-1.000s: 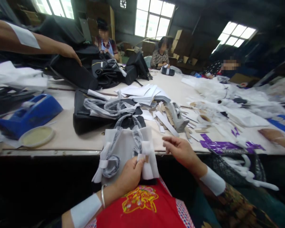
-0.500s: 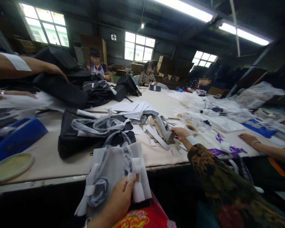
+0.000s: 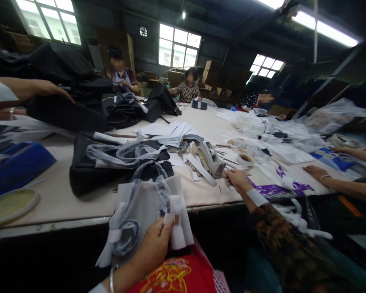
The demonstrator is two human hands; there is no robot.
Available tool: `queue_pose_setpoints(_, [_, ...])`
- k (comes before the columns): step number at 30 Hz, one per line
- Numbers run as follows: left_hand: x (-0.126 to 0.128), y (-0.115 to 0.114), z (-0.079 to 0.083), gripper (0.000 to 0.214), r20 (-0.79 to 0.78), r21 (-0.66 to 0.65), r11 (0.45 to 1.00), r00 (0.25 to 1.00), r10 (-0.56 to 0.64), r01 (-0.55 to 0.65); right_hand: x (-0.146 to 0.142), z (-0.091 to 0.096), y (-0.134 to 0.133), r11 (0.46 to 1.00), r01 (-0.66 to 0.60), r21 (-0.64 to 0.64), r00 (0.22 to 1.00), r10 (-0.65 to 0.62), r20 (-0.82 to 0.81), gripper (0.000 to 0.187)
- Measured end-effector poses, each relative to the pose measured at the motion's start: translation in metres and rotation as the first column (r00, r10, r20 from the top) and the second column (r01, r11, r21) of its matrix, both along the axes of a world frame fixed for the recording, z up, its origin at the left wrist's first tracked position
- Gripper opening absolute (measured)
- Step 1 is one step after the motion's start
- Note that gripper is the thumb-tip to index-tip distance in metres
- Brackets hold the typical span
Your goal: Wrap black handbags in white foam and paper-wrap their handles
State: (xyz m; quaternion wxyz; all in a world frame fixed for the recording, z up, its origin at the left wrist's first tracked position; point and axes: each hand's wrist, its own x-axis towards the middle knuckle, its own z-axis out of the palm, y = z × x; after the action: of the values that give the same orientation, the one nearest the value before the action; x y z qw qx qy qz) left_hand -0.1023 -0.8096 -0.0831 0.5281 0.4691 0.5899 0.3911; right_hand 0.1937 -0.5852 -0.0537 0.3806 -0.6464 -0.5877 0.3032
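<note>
Through my remote view I could see a long table (image 3: 204,193) with a pale top and a worn front edge. At its near left I made out a blue tape dispenser (image 3: 21,169) and, just beside it, a shallow round lid (image 3: 12,206) with a yellowish face. Right of these lay a black bag (image 3: 83,173), and farther back I had more black bags (image 3: 122,114), heaped. A fanned stack of white sheets (image 3: 177,132) lay near the middle, with loose card strips (image 3: 199,162) in front and a grey holder (image 3: 215,160) next to them. Farther right I saw a tape roll (image 3: 245,160), purple plastic (image 3: 266,190) at the edge and a spread of white wrapping (image 3: 253,124). A small dark bundle (image 3: 199,105) sat at the far side.
</note>
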Motion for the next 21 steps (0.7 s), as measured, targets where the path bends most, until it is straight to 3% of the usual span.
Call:
queue_pose_setpoints(5, [0.001,-0.004,0.007,0.045,-0.070,0.015,1.000,0.997,0.022,-0.021,-0.012,0.004,-0.014,0.996,-0.001,-0.094,1.000,0.002,0.015,0.027])
queue_pose_setpoints(8, [0.002,-0.004,0.010,0.040,-0.117,0.021,1.000,0.993,0.021,-0.019,-0.037,0.018,-0.045,0.975,-0.183,-0.125,0.983,0.182,-0.017,0.025])
queue_pose_setpoints(9, [0.002,-0.003,0.010,0.039,-0.132,0.022,1.000,0.991,0.020,-0.018,-0.050,0.026,-0.061,0.939,-0.323,-0.114,0.946,0.322,-0.032,0.025])
queue_pose_setpoints(11, [0.003,-0.002,0.011,0.038,-0.154,0.028,1.000,0.988,0.012,-0.008,-0.080,0.041,-0.095,0.763,-0.632,-0.133,0.771,0.636,-0.016,0.026])
queue_pose_setpoints(13, [0.004,-0.001,0.011,0.037,-0.165,0.045,0.999,0.986,0.007,0.000,-0.109,0.051,-0.126,0.597,-0.788,-0.146,0.602,0.799,0.017,0.025])
queue_pose_setpoints(14, [0.004,-0.001,0.011,0.037,-0.169,0.056,0.998,0.986,0.006,0.003,-0.121,0.051,-0.137,0.555,-0.818,-0.152,0.551,0.831,0.068,0.026])
queue_pose_setpoints(16, [0.004,-0.002,0.011,0.036,-0.181,0.075,0.997,0.983,0.010,0.004,-0.136,0.044,-0.150,0.570,-0.807,-0.156,0.541,0.819,0.193,0.026])
queue_pose_setpoints(19, [0.003,-0.003,0.011,0.034,-0.188,0.091,0.996,0.982,0.016,0.001,-0.140,0.026,-0.153,0.671,-0.722,-0.168,0.609,0.732,0.306,0.024])
queue_pose_setpoints(21, [0.002,-0.003,0.010,0.033,-0.181,0.094,0.996,0.983,0.020,-0.003,-0.137,0.019,-0.151,0.701,-0.688,-0.188,0.633,0.707,0.316,0.024])
